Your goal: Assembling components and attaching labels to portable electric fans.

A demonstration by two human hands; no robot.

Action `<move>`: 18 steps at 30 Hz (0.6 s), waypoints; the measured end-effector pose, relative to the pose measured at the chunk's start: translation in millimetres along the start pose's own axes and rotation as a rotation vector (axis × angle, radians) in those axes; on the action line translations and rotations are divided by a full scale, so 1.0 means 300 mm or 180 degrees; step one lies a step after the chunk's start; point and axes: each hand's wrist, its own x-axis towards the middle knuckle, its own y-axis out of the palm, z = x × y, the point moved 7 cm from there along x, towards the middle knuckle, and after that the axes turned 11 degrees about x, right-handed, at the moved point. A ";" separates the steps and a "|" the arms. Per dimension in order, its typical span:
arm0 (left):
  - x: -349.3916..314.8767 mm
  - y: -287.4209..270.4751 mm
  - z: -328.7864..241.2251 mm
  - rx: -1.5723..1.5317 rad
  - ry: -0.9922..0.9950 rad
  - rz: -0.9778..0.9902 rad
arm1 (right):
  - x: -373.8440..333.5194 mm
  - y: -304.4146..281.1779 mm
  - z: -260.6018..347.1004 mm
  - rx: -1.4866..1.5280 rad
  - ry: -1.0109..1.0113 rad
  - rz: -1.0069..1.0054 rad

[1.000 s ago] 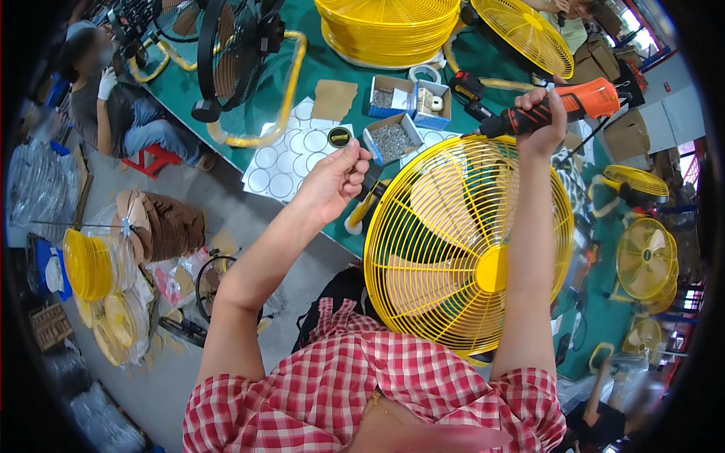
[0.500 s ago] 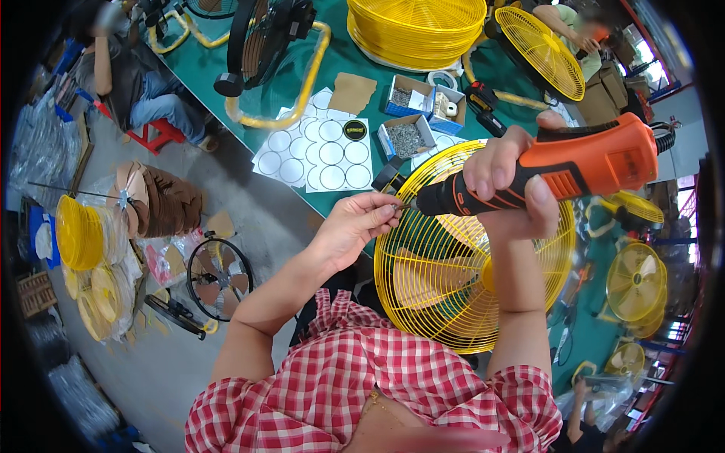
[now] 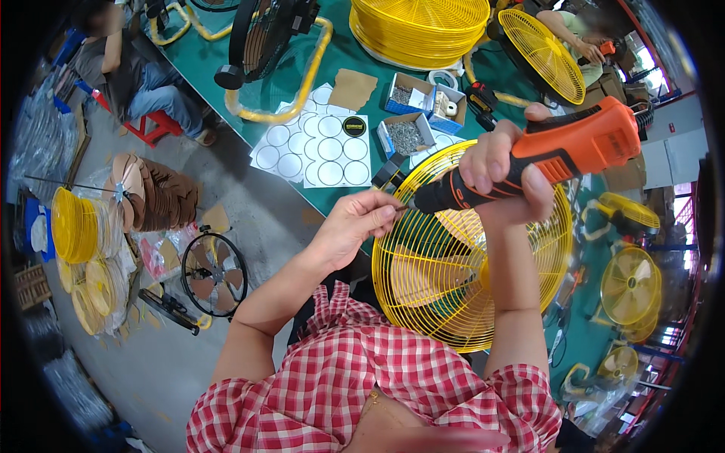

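While the right hand wraps the orange driver over the yellow fan guard, the left hand pinches a thin piece at its nose (screw or bit, can't tell), the driver likely weighty, rigid, best held mid-body.

Red-white checked short-sleeved top; apparently a gold necklace.

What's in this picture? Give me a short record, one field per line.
Right hand: grips an orange-and-black power tool
Left hand: pinches something thin at the tool's tip, too small to identify
Under the tool: round yellow fan guard, tan blades showing through
On the green table: box of small metal parts, sheets of round labels
Far left: seated person, red stool
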 end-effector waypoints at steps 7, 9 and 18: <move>0.036 -0.030 -0.040 0.2151 0.1406 -0.1302 | -0.025 -0.078 -0.084 -0.0655 0.0043 -0.0402; 0.027 -0.030 -0.032 0.2692 0.1419 -0.1585 | -0.030 -0.087 -0.101 -0.0839 0.0129 -0.0281; 0.031 -0.013 0.004 0.3025 0.1438 -0.1483 | -0.060 -0.076 -0.148 -0.1770 0.0386 0.0412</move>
